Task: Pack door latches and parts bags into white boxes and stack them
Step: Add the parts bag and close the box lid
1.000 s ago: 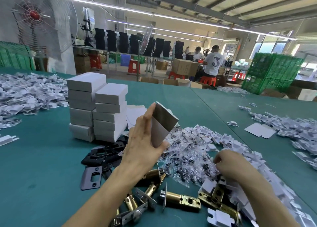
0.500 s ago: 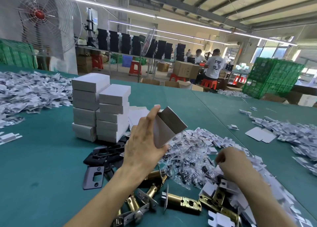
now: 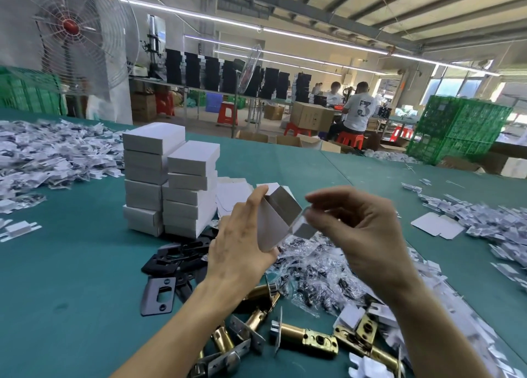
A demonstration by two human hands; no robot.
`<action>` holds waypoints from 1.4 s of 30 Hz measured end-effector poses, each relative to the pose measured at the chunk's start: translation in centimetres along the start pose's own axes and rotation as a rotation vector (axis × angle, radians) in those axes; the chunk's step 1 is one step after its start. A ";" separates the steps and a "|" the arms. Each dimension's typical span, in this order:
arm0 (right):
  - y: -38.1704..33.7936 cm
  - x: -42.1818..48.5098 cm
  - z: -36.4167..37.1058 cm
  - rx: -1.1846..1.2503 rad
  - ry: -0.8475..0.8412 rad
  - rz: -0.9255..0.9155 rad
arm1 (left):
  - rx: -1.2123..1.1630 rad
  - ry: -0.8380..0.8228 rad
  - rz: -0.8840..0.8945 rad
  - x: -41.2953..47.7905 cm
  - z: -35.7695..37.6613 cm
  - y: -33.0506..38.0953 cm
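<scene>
Fingers of the left hand (image 3: 242, 252) grasp the white box (image 3: 281, 215) — right hand (image 3: 368, 235) blurred, grasp unclear.

My left hand (image 3: 242, 252) grips a small open white box (image 3: 273, 220), tilted, above the green table (image 3: 71, 277). My right hand (image 3: 368, 235) is at its open end, fingers curled, too blurred to tell whether it holds anything. Below lie brass latches (image 3: 308, 340), clear parts bags (image 3: 319, 275) and black plates (image 3: 182, 257). Two stacks of closed white boxes (image 3: 171, 183) stand behind, to the left.
</scene>
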State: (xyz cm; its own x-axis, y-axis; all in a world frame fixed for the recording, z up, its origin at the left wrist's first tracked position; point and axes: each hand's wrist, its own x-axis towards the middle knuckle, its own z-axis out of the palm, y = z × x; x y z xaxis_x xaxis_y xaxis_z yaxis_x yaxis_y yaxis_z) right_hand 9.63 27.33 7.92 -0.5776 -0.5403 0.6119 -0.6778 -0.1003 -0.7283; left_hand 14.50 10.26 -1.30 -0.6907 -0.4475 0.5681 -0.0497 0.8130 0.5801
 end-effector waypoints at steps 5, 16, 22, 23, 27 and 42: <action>0.9 0.7 2.1 -0.382 0.175 -0.032 | -0.030 0.032 0.065 -0.2 0.0 0.3; -0.8 1.3 0.8 -0.757 -0.103 -0.309 | -0.267 0.232 0.101 0.0 0.7 0.1; -3.1 2.9 0.2 -0.933 -0.247 -0.291 | -0.327 0.278 0.088 0.1 0.8 0.1; -3.3 3.3 0.2 -0.958 -0.289 -0.263 | -0.312 0.273 0.089 0.1 0.8 0.1; -3.7 4.7 0.2 -1.055 -0.396 -0.161 | -0.217 0.283 0.106 0.1 0.5 0.3; -4.3 7.9 0.9 -1.210 -0.601 -0.066 | -0.921 -0.136 -0.451 -0.6 2.2 2.4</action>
State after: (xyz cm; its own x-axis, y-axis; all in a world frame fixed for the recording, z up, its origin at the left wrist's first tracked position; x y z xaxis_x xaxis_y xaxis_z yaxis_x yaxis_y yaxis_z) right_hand 8.43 22.76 15.60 -0.4534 -0.8730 0.1796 -0.8483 0.4845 0.2135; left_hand 13.19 13.27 -1.51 -0.8232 -0.5476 0.1496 0.2077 -0.0452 0.9771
